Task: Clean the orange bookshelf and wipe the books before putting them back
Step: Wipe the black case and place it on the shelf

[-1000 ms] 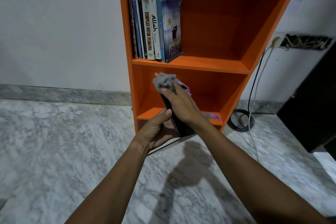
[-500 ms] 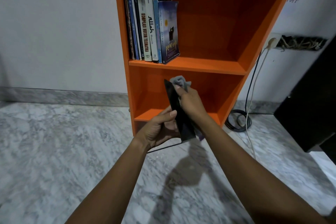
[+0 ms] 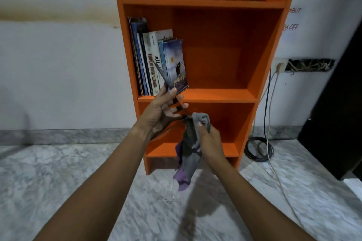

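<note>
The orange bookshelf (image 3: 195, 96) stands against the white wall. Several books (image 3: 154, 64) stand upright at the left of its middle shelf, a blue-covered one (image 3: 176, 64) at their right end. My left hand (image 3: 162, 111) grips a thin dark book (image 3: 163, 76) seen edge-on, raised in front of that row. My right hand (image 3: 207, 139) holds a grey and purple cloth (image 3: 188, 154) just below the thin book's lower end; the cloth hangs down in front of the lowest shelf.
Cables (image 3: 258, 148) lie coiled on the marble floor (image 3: 58, 182) right of the shelf, running up to a wall socket (image 3: 279, 65). A dark piece of furniture (image 3: 338, 113) stands at the far right.
My left hand has lifted the thin dark book up to the middle shelf's height. My right hand with the cloth has slid down off the book. The view has tilted upward.
</note>
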{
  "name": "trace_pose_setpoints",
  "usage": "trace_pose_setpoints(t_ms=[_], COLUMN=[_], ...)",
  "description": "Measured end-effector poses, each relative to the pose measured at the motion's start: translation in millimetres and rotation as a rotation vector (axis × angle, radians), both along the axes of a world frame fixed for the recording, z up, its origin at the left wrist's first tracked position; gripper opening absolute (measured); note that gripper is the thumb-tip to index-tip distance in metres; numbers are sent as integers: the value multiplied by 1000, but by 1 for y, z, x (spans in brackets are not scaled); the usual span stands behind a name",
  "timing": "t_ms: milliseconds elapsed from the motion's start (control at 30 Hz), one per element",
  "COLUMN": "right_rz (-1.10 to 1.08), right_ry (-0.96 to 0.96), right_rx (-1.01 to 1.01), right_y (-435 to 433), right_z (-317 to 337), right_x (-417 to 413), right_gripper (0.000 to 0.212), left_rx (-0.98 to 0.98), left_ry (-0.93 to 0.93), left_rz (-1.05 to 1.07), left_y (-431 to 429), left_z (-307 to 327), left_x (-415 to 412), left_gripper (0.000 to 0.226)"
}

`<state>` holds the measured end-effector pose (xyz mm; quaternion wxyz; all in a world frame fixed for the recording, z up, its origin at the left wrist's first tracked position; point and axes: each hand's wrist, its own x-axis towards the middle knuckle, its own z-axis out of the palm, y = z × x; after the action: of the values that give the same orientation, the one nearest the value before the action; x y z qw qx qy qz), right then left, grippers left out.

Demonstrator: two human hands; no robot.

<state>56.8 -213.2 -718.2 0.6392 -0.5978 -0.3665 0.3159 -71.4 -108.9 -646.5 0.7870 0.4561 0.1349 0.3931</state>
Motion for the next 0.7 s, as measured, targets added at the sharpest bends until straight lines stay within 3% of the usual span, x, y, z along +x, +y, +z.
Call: trace_pose_setpoints(t_ms=[133,267,400,467,533,633,700], right_rz=[-71,357,465,416,285,39,-122], right_ry=[61,-101,-216,-335,-501,-673,-709], right_rx=[48,123,105,77,46,-16,-5], right_y=[7,-5,-6,3,18,41,54], right_z=[42,93,129,135,134,124,115], right_x=[23,35,40,42,45,51,57], right_gripper=[38,20,33,29,9,32,38], left_rx=[133,187,252,285,335,514,653], left_ry=[142,219,314,353,406,536,583], left_rz=[-27,-83,-111,-128,-117,15,225], left_y=[-5,-6,3,9,16,34,46], left_z=[26,53,83,95,103,105,95], left_x=[9,13,22,31,42,52,56], left_gripper=[113,104,107,99,92,96,97])
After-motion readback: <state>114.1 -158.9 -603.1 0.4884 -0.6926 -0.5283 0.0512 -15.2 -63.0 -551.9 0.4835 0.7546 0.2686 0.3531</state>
